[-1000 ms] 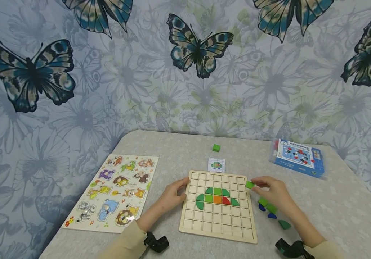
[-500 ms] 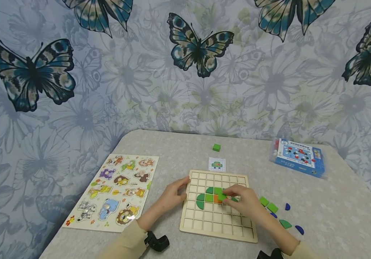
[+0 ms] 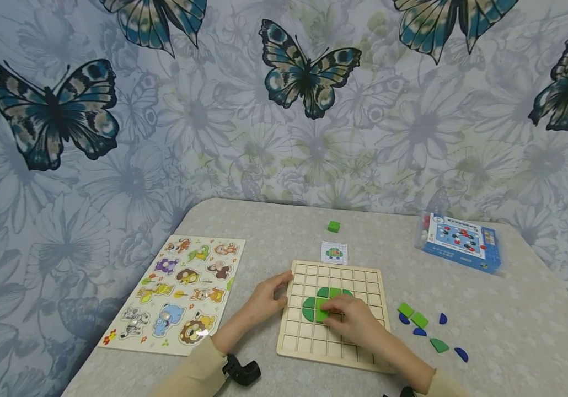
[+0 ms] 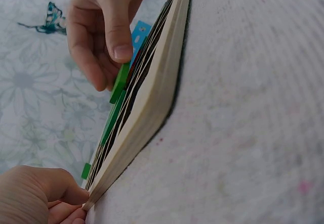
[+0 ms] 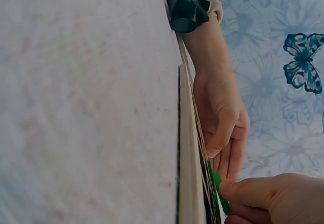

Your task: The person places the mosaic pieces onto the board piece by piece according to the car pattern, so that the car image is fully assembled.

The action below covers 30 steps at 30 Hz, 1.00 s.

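Observation:
A wooden grid board [image 3: 309, 346] lies on the table, with dark-green quarter-round pieces [image 3: 309, 310] and a bright-green square [image 3: 335, 291] set in its cells. My left hand [image 3: 265, 299] holds the board's left edge, thumb and fingers on the rim. Above the left part of the pattern, my right hand [image 3: 355, 318] pinches a green square tile [image 4: 120, 83] between thumb and fingers. In the left wrist view this tile is tilted against the board's surface. The right hand hides the orange and red pieces in the head view.
Loose green squares [image 3: 419, 320], a green quarter-round [image 3: 439, 345] and several blue half-rounds [image 3: 461, 354] lie right of the board. A pattern card [image 3: 334, 253] and green block [image 3: 333, 226] are behind it. An animal puzzle [image 3: 175, 298] lies left; a blue box [image 3: 462, 242] back right.
My right hand has carried the green square tile from beside the board's right edge leftward over the pattern. The left hand keeps its place on the board's edge.

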Each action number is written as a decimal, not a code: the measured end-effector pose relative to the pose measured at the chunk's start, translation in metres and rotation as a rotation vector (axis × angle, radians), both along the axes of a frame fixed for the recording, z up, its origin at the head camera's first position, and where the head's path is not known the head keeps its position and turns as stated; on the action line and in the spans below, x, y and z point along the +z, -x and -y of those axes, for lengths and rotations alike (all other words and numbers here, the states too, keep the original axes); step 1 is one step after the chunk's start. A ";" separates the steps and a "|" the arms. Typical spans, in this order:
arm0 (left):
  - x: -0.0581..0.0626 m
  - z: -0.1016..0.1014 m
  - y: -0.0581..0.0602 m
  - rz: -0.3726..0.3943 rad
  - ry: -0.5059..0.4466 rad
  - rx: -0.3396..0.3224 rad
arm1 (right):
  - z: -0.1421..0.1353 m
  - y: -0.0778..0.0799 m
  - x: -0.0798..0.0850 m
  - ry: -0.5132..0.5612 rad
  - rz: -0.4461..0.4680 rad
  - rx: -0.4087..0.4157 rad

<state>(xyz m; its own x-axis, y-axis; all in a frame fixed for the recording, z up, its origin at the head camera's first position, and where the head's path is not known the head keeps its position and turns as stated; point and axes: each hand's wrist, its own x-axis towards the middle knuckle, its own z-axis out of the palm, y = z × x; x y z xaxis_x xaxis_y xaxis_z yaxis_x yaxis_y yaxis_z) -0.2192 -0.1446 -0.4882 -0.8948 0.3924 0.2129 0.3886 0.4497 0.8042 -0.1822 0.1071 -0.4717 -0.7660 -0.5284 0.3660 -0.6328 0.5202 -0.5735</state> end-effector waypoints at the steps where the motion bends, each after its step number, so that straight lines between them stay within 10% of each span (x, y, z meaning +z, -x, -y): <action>1: 0.000 0.000 0.000 0.001 0.001 0.000 | 0.000 0.000 -0.001 -0.018 -0.009 -0.010; 30: 0.000 -0.001 0.000 -0.013 0.011 0.003 | 0.006 -0.002 0.000 -0.124 -0.084 -0.004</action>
